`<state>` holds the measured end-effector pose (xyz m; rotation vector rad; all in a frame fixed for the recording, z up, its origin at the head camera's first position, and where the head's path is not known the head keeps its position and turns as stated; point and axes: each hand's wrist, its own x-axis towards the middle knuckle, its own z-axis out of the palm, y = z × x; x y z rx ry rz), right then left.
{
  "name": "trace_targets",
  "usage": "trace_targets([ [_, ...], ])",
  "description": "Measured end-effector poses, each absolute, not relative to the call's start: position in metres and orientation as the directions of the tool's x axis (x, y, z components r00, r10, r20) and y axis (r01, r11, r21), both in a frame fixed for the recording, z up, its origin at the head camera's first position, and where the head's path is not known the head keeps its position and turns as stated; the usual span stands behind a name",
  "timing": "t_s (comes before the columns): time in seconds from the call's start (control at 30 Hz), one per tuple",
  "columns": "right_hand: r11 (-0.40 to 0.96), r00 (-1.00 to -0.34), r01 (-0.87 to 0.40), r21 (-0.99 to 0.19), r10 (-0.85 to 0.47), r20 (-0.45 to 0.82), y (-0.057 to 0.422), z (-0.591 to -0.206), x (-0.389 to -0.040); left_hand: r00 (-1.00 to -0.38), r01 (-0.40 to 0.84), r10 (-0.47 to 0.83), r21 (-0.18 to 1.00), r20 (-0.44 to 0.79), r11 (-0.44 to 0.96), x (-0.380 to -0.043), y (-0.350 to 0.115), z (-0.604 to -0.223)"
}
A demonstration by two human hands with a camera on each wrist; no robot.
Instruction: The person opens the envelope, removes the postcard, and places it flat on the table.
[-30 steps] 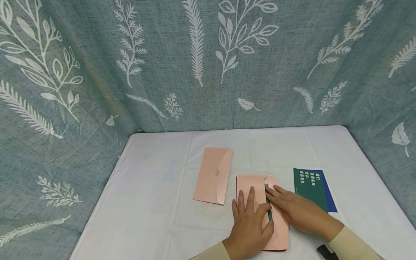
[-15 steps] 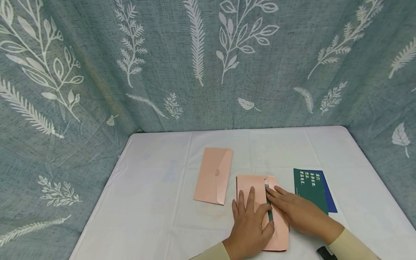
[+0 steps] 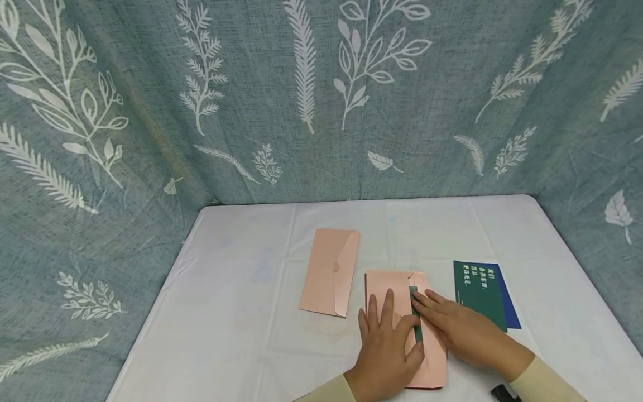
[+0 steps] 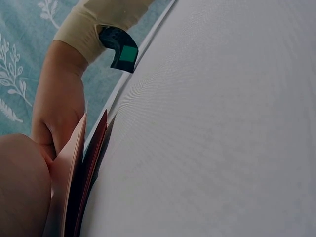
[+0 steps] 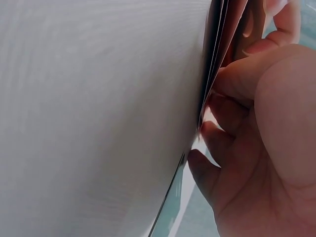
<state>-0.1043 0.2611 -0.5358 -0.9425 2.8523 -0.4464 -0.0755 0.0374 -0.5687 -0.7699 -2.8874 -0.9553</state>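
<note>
Pink envelope [image 3: 430,360], green strip [image 3: 418,334] in its opening, under left hand [image 3: 388,343] and right hand [image 3: 459,325], both with fingers extended.

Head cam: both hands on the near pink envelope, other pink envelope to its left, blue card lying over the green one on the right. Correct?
Card order is flipped: the head view shows the green card lying over the blue card. The rest stands: left hand and right hand on the near pink envelope, the other pink envelope to its left.
</note>
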Motion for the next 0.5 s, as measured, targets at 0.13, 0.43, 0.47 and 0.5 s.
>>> trace_targets([
  [0.13,0.766,-0.806,-0.555,-0.326,-0.591,-0.016,0.2627,-0.5355,-0.1054,-0.878,0.453,0.453,0.565,0.151,0.69,-0.0759,0.0376,-0.5685],
  [0.43,0.78,-0.827,-0.5,-0.377,-0.559,-0.061,0.2678,-0.532,-0.1092,-0.877,0.456,0.458,0.554,0.145,0.697,-0.0762,0.0378,-0.5674],
  [0.47,0.779,-0.827,-0.499,-0.38,-0.559,-0.062,0.2682,-0.532,-0.1095,-0.876,0.458,0.459,0.551,0.147,0.697,-0.0762,0.0378,-0.5674],
  [0.5,0.777,-0.825,-0.501,-0.381,-0.561,-0.059,0.2685,-0.5321,-0.1097,-0.876,0.459,0.459,0.551,0.148,0.697,-0.0762,0.0379,-0.5675],
])
